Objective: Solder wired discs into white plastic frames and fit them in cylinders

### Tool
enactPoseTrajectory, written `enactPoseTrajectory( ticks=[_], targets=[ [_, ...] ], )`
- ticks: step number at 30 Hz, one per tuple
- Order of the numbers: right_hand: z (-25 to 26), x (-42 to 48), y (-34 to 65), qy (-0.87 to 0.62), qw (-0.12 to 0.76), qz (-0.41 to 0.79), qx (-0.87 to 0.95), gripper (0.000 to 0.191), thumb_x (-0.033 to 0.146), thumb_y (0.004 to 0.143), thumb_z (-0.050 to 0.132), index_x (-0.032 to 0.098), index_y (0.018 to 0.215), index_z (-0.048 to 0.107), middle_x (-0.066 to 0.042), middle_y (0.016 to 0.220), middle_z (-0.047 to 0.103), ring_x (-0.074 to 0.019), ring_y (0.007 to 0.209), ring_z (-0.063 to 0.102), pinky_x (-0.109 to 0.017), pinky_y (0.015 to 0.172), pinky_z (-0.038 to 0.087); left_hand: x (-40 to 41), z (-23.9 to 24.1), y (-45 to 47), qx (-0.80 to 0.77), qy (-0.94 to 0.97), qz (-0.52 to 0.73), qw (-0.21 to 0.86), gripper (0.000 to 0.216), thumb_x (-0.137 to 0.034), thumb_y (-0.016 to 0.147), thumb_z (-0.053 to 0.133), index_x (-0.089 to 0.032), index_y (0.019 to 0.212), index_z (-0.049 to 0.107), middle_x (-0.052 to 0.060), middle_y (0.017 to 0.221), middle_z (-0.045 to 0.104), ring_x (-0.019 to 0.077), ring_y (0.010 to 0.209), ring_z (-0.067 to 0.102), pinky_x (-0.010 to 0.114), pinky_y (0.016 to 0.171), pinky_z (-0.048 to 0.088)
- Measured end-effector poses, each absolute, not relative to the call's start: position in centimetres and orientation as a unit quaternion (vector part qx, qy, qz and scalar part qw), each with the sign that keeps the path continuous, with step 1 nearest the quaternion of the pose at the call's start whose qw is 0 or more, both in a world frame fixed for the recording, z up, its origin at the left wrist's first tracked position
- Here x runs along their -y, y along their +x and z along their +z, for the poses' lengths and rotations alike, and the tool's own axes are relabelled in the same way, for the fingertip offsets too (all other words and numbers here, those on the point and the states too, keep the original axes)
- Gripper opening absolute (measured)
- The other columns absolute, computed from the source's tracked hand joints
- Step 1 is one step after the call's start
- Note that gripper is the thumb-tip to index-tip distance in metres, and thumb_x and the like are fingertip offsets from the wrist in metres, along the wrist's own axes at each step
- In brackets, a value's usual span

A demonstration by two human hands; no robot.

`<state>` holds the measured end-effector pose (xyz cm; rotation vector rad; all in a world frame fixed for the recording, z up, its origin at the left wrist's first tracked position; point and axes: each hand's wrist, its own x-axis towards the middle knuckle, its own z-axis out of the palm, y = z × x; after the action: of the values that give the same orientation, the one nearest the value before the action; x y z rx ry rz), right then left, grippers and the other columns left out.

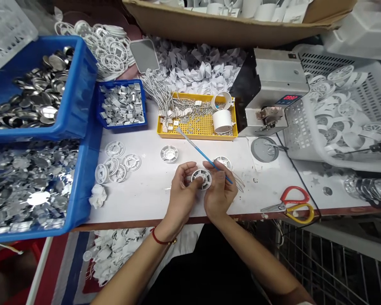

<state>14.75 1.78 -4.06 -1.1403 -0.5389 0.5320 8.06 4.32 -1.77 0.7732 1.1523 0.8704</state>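
Note:
My left hand (181, 192) and my right hand (219, 192) meet over the white table (146, 195) and pinch a small white round plastic disc (201, 178) between their fingertips. My right hand also grips a thin blue-handled brush (199, 152) that slants up and left toward the yellow tray (197, 129). A second white disc (222, 162) lies just behind my right hand, and another (169, 153) rests farther left.
Several white discs (116, 163) lie left of centre. Blue bins hold metal caps (34, 97), small metal clips (122, 105) and shiny stampings (25, 182). A grey machine (269, 91), a white basket of plastic wheels (339, 114) and red-and-yellow scissors (294, 205) stand right.

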Motion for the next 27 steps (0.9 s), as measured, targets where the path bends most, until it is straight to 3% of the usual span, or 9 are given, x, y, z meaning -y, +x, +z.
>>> enactPoseTrajectory(
  ticks=[12,17,24,27],
  targets=[
    [-4.4,-1.9,14.5,-0.543,0.755,0.216,0.296,0.021,0.027,0.094,0.051,0.022,0.103,0.07,-0.003,0.091,0.075,-0.0172,0.085,0.071,-0.035,0.078,0.056,-4.6,-0.8,8.4,-0.52,0.319,0.368,0.702,0.051,-0.023,0.064,0.073,-0.022,0.112,0.054,0.002,0.101,0.066,0.0131,0.085,0.059,0.023,0.071,0.047],
    [-4.4,-1.9,14.7,-0.541,0.755,0.209,0.305,0.022,0.025,0.095,0.05,0.023,0.104,0.069,-0.002,0.092,0.075,-0.0166,0.085,0.072,-0.034,0.078,0.056,-4.3,-0.8,8.4,-0.53,0.331,0.364,0.691,0.057,-0.021,0.067,0.07,-0.025,0.121,0.051,0.002,0.104,0.066,0.0144,0.087,0.059,0.025,0.072,0.046],
    [-4.3,-1.8,14.2,-0.57,0.718,0.172,0.36,0.023,0.021,0.095,0.047,0.022,0.107,0.067,-0.003,0.093,0.075,-0.0177,0.087,0.071,-0.036,0.079,0.057,-3.7,-1.4,8.6,-0.548,0.515,0.355,0.555,0.055,-0.025,0.082,0.056,-0.024,0.134,0.038,0.006,0.109,0.065,0.0173,0.088,0.062,0.029,0.071,0.048],
    [-3.9,-1.5,17.3,-0.547,0.695,0.025,0.466,0.025,0.025,0.096,0.042,0.023,0.105,0.066,-0.005,0.088,0.074,-0.0203,0.081,0.071,-0.038,0.07,0.058,-4.4,-1.7,7.1,-0.553,0.561,0.344,0.51,0.06,-0.027,0.083,0.057,-0.023,0.138,0.033,0.007,0.11,0.066,0.0197,0.091,0.063,0.031,0.073,0.05]
  ],
)
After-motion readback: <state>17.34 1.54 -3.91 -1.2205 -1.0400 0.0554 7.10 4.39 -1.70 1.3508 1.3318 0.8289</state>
